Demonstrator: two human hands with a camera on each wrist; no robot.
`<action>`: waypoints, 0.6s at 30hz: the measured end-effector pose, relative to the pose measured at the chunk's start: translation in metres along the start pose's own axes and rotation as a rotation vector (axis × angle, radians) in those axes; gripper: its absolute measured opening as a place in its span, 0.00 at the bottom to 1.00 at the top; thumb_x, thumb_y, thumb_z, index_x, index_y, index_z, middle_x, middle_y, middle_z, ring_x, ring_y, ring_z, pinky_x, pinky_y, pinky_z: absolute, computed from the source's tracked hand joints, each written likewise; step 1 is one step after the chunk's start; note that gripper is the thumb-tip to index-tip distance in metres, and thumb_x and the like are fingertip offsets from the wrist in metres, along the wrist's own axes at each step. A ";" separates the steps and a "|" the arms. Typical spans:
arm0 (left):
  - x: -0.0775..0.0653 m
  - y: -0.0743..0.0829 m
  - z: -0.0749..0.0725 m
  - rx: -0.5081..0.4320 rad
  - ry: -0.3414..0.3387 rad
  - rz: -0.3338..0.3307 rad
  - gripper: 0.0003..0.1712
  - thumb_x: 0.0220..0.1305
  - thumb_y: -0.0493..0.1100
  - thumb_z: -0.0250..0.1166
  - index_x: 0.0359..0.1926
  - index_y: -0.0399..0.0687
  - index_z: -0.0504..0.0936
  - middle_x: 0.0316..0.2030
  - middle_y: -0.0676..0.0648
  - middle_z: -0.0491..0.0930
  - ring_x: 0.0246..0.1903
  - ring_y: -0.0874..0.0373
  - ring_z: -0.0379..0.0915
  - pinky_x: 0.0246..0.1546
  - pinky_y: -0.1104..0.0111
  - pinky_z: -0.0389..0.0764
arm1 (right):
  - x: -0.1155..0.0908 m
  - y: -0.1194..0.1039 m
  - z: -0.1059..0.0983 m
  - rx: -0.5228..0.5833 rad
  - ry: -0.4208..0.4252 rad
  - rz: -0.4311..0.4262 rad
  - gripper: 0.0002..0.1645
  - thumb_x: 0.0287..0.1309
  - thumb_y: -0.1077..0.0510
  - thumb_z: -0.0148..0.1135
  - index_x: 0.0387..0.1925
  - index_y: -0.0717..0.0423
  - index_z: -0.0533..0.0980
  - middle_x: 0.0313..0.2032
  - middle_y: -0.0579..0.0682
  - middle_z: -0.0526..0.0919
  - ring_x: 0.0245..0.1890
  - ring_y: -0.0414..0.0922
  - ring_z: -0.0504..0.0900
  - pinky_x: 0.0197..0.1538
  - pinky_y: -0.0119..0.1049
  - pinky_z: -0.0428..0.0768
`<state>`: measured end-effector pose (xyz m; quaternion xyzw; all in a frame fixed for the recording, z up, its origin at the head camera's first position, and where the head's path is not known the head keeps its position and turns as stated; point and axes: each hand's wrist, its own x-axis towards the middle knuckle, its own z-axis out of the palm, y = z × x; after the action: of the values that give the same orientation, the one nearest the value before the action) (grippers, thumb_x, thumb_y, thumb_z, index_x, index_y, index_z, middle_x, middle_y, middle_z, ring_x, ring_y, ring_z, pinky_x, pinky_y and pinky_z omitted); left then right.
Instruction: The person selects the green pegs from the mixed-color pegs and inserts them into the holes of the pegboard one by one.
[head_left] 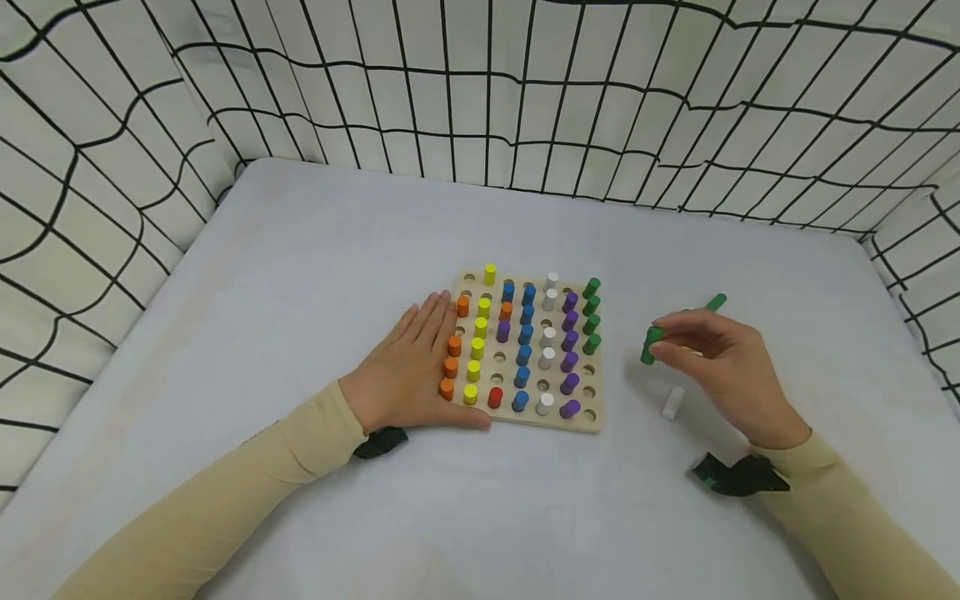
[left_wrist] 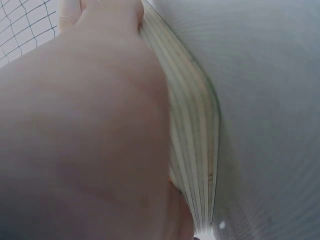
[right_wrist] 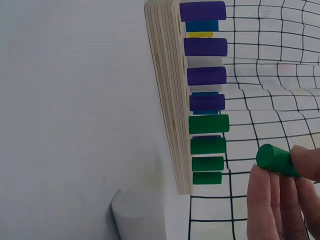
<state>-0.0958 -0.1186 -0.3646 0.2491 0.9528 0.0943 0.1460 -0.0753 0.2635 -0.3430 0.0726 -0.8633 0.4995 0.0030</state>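
A wooden pegboard (head_left: 558,421) lies on the table, with columns of orange, yellow, blue, white, purple and green pegs standing in its holes and several holes bare. My left hand (head_left: 408,375) lies flat with straight fingers along the board's left edge, thumb by its front edge; in the left wrist view the board's layered side (left_wrist: 192,125) shows beside the hand. To the right of the board my right hand (head_left: 720,367) pinches a green peg (head_left: 651,346) between thumb and fingertips. The right wrist view shows this green peg (right_wrist: 275,159) beyond the row of standing green pegs (right_wrist: 207,146).
A white peg (head_left: 672,403) lies on the table just below my right hand. Another green peg (head_left: 717,302) lies behind that hand, and a bit of yellow shows under its fingers. Black wire mesh (head_left: 487,100) rises along the table's back and sides.
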 end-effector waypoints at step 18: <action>0.000 0.000 0.000 -0.002 -0.006 -0.002 0.84 0.46 0.88 0.62 0.82 0.37 0.36 0.84 0.39 0.32 0.85 0.42 0.27 0.85 0.47 0.38 | 0.007 -0.004 0.024 0.068 -0.060 -0.073 0.16 0.64 0.65 0.70 0.52 0.62 0.81 0.44 0.35 0.85 0.45 0.33 0.85 0.50 0.23 0.86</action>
<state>-0.0955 -0.1189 -0.3647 0.2482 0.9525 0.0944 0.1492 -0.0800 0.2402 -0.3507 0.1190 -0.8423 0.5257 -0.0072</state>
